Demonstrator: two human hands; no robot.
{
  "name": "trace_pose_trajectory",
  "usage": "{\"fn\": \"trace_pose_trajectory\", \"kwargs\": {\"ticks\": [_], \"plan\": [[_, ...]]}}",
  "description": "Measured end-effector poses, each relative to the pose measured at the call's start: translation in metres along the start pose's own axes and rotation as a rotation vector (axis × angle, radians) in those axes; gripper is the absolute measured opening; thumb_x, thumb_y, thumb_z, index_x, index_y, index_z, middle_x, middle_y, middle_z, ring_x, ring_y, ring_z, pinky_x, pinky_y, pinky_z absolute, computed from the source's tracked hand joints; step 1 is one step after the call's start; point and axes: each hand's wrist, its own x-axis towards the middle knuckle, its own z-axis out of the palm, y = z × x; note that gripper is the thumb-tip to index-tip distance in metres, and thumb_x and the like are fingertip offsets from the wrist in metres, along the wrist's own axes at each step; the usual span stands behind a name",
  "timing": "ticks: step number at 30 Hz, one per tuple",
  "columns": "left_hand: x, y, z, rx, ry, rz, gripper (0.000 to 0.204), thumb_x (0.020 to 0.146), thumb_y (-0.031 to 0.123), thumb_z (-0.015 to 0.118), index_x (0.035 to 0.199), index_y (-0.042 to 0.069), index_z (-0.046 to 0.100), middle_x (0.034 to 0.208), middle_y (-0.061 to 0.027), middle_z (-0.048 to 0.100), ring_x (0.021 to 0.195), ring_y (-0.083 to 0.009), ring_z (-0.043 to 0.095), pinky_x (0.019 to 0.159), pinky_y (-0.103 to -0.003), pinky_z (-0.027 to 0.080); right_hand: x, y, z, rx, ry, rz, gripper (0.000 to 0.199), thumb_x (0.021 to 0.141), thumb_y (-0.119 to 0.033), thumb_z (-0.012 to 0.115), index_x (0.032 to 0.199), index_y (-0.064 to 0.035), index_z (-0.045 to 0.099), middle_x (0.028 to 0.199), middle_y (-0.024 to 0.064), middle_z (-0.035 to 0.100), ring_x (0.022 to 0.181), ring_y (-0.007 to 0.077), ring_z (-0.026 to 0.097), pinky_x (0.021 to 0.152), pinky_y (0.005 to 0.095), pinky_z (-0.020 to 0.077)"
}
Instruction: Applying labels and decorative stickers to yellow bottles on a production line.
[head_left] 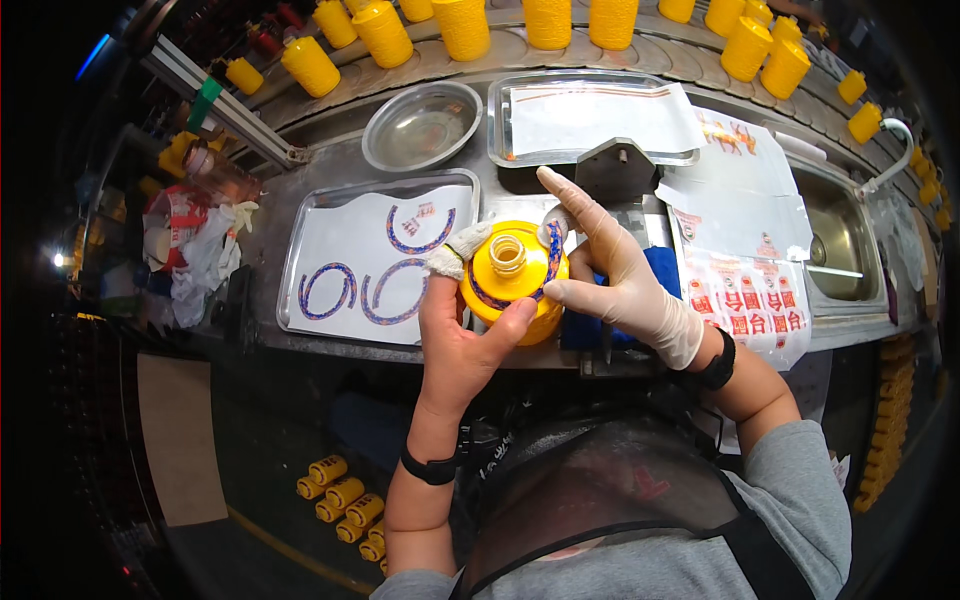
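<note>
A yellow bottle [530, 240] with a bare, pale threaded neck stands upright before me at the bench's near edge. My left hand [455, 335] grips its left side; white cloth wraps a fingertip and the thumb presses on the shoulder. Around that shoulder curves a blue-and-orange patterned strip [490, 299]. My right hand [630, 285], in a pale thin glove, holds the strip against the bottle's right side. Its thumb touches the strip, while the index finger stretches up and away. Some of its other fingers are hidden behind the bottle.
On the left, a metal tray [287, 285] carries paper with curved strips. Behind are a round metal bowl [423, 125] and another tray [497, 120]. Printed sheets [745, 300] lie right, beside a sink [838, 240]. A dark metal fixture [615, 168] stands behind the bottle; yellow bottles [465, 28] line the conveyor.
</note>
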Motion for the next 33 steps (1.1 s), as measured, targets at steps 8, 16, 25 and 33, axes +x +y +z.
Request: {"fn": "trace_pose_trajectory", "kwargs": {"ticks": [8,16,25,33], "plan": [[-0.025,-0.023,-0.005,0.275,0.166,0.277,0.066,0.076,0.021,0.079,0.131,-0.001,0.048,0.130,-0.0164,0.051,0.121,-0.0263,0.051,0.104,-0.039,0.040,0.002,0.004,0.003,0.010,-0.003,0.007,0.096,0.076,-0.007,0.074,0.155,-0.0066,0.020,0.117,-0.0050,0.051,0.059,-0.0005,0.032,0.053,0.0161,0.0305],[-0.040,-0.023,0.011,0.367,0.166,0.459,0.083,0.075,0.019,0.079,0.140,-0.004,0.033,0.137,-0.0216,0.042,0.126,-0.0322,0.047,0.109,-0.042,0.036,0.001,0.003,-0.001,0.025,-0.002,0.007,0.094,0.077,-0.008,0.073,0.154,-0.0053,0.020,0.123,-0.0034,0.050,0.060,-0.0009,0.034,0.053,0.0159,0.0311],[-0.043,-0.020,0.029,0.539,0.191,0.404,0.086,0.077,0.007,0.074,0.144,-0.005,0.021,0.138,-0.0189,0.034,0.127,-0.0309,0.044,0.109,-0.041,0.035,-0.002,0.000,0.004,0.119,0.035,-0.018,0.079,0.083,-0.008,0.066,0.152,-0.0036,0.027,0.132,0.0025,0.049,0.065,-0.0012,0.042,0.060,0.0150,0.0377],[-0.041,-0.006,0.024,0.780,0.240,0.372,0.084,0.071,0.014,0.083,0.139,-0.001,0.035,0.135,-0.0222,0.038,0.128,-0.0377,0.041,0.108,-0.044,0.033,0.001,0.002,0.000,0.092,0.042,-0.045,0.077,0.084,-0.007,0.066,0.151,-0.0034,0.029,0.113,-0.0006,0.053,0.062,-0.0013,0.041,0.051,0.0137,0.0346]]}}
